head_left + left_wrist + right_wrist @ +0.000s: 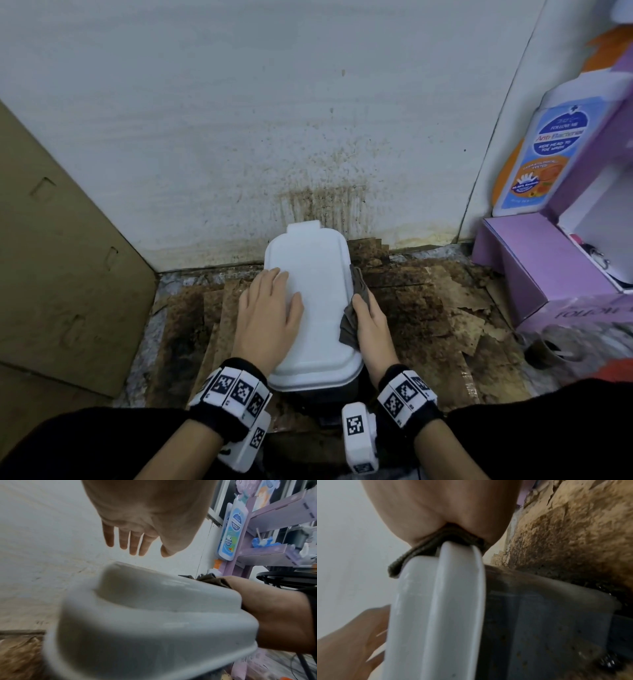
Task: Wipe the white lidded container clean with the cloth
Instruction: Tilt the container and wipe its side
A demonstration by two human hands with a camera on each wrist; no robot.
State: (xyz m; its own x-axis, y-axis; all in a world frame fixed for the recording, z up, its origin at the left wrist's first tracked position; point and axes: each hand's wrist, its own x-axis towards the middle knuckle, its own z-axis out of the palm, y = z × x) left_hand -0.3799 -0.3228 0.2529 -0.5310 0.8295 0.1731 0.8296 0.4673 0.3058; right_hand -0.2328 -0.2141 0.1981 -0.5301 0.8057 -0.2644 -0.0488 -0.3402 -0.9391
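Wiping the right rim of the container (pixel 317 274), sat on stained cardboard (pixel 431 308) by the wall (pixel 205 137); right grip (pixel 371 325) pinches the cloth (pixel 361 291) over the edge, left grip (pixel 270 315) flat on top. Next up, I reckon: slide along the rim.

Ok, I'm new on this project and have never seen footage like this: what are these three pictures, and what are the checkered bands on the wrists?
No machine here: a person works with bare hands. The large picture comes from a camera on their head, looking down. The other two come from cameras on each wrist, looking along the fingers, hence the odd close angles. The checkered bands sit on the wrists; their purpose the pictures do not show. The left hand lies flat on the white lidded container. The right hand grips a grey-brown cloth against the lid's right edge. The container stands on stained brown sheets; a purple box stands to the right.
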